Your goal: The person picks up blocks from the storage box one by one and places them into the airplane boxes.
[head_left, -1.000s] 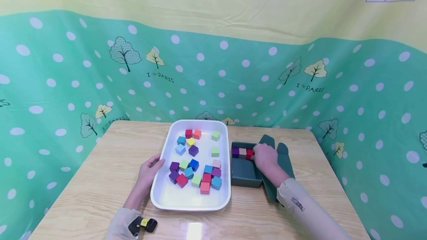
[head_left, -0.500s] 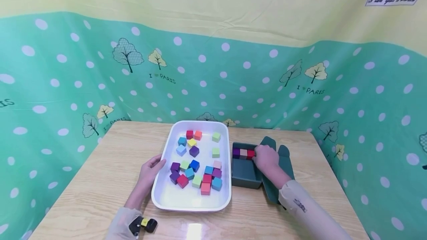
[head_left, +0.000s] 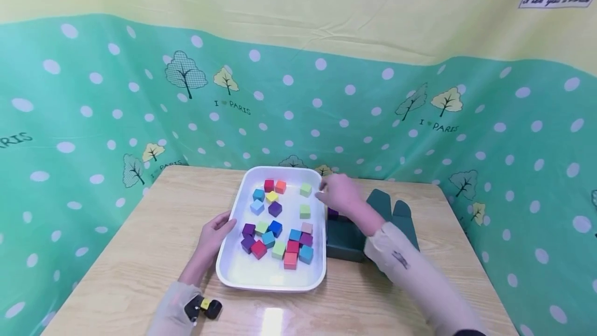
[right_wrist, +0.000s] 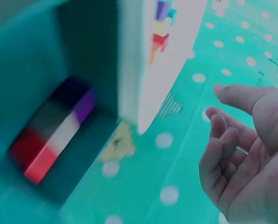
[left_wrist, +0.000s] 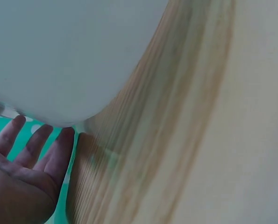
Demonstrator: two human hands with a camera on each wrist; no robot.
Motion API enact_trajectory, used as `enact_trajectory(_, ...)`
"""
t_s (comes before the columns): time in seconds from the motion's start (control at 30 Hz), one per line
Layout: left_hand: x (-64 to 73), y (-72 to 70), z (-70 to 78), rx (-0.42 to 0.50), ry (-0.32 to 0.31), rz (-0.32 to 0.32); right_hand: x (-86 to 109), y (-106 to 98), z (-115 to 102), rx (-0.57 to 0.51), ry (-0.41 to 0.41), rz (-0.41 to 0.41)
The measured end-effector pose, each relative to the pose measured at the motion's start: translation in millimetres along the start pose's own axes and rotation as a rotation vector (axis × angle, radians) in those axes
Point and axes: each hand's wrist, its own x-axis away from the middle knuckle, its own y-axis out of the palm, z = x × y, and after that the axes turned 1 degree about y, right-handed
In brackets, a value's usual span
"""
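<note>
My left hand rests at the left rim of a white tray, thumb over the edge. In the left wrist view its loosely straight fingers meet the tray's outer side. Coloured cubes lie scattered in the tray, among them a light green cube at the far right corner. My right hand is above the tray's right rim, thumb and fingers apart, holding nothing. Below it stands a dark green box. Inside, a purple cube, a pale pink cube and a red cube form a row.
Open lid flaps of the box spread to its right on the wooden table. A polka-dot curtain hangs behind the table.
My right hand has left the red cube in the box and moved left and up to the tray's far right rim. My left hand stays at the tray.
</note>
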Motion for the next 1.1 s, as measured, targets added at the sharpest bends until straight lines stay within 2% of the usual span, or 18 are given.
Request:
enact_trajectory(0.1, -3.4, 4.7, 2.2, -0.023, -0.006, 0.005, -20.8, 8, -20, -0.041, -0.033, -0.04)
enact_trajectory(0.2, -4.4, 0.6, 0.1, -0.021, -0.008, 0.022, -45.1, 24, -42, -0.076, -0.031, -0.089)
enact_trajectory(0.33, -7.9, 2.0, -0.4, 0.009, 0.012, 0.009, -71.1, 43, -56, -0.15, 0.042, -0.115)
enact_trajectory(0.47, -6.0, 3.9, -0.2, 0.029, 0.002, 0.001, -88.6, 62, -56, -0.269, 0.144, -0.175)
enact_trajectory(0.6, -2.8, 2.6, 1.1, 0.018, 0.008, 0.015, -98.6, 77, -52, -0.378, 0.242, -0.195)
enact_trajectory(0.77, 2.6, -0.4, 9.9, 0.03, 0.002, 0.018, -106.3, 91, -52, -0.443, 0.264, -0.16)
enact_trajectory(0.9, 3.2, -0.1, 7.5, 0.052, -0.013, 0.016, -104.4, 103, -51, -0.487, 0.278, -0.139)
enact_trajectory(0.97, -0.9, 0.7, -1.3, 0.061, -0.004, 0.024, -103.4, 109, -50, -0.498, 0.303, -0.122)
enact_trajectory(1.1, -1.1, 2.3, -2.3, 0.052, 0.021, 0.029, -103.0, 116, -51, -0.518, 0.362, -0.1)
